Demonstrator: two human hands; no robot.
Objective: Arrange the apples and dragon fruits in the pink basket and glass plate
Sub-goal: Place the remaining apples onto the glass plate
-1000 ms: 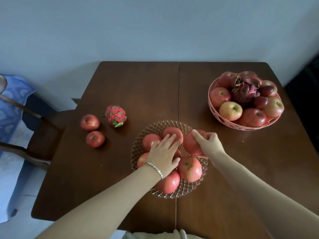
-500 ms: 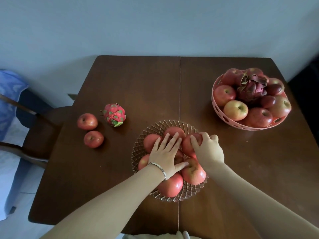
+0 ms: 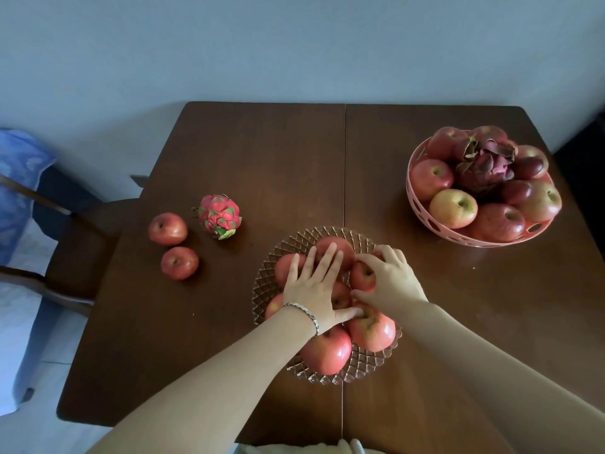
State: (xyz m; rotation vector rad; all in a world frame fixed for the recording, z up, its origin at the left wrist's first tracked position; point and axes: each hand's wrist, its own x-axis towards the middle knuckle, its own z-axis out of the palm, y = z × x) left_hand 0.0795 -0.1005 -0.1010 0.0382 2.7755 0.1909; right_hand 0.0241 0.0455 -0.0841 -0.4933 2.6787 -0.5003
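Note:
A glass plate (image 3: 360, 368) near the table's front middle holds several red apples. My left hand (image 3: 316, 286) lies flat on the apples at its centre, fingers spread. My right hand (image 3: 391, 280) curls over an apple (image 3: 363, 276) on the plate's right side and grips it. A pink basket (image 3: 425, 211) at the far right is heaped with apples and a dark dragon fruit (image 3: 484, 165). On the left of the table lie a bright dragon fruit (image 3: 218, 216) and two loose apples (image 3: 167, 229) (image 3: 179, 262).
The brown wooden table (image 3: 262, 158) has a seam down its middle and stands against a pale wall. A wooden chair (image 3: 65, 244) sits at the left edge, with blue cloth (image 3: 19, 178) behind it.
My right hand has brought its apple down from the plate's rim onto the plate's right side. My left hand stayed spread over the middle apples.

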